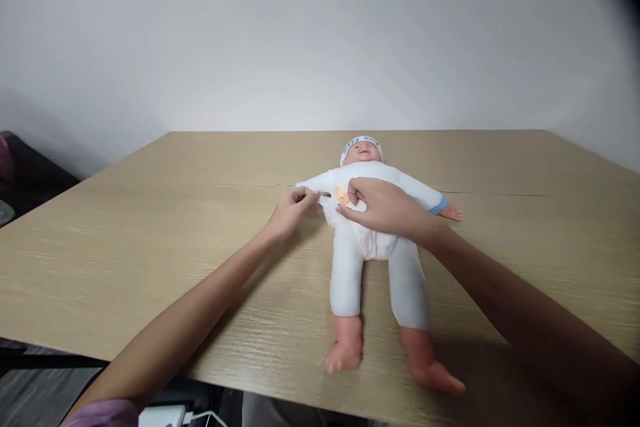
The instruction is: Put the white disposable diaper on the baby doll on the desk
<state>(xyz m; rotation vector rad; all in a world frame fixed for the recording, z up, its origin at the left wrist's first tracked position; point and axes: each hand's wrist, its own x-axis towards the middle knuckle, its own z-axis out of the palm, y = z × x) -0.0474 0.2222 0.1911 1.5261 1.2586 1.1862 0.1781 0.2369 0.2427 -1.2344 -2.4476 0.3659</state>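
Observation:
A baby doll [380,260] lies on its back on a wooden table [150,260], head away from me, bare feet towards me. It wears a white one-piece suit and a white cap with blue letters. My left hand [293,210] is closed in a pinch on the suit's sleeve at the doll's arm on the left side. My right hand [380,207] rests across the doll's chest, fingers curled and gripping the suit fabric there. The doll's other arm, with a blue cuff [440,205], stretches out to the right.
A white wall [320,60] runs behind the table. A seam [200,185] crosses the tabletop. A dark seat [30,173] stands at the far left. Below the table's near edge lies a white object [163,415].

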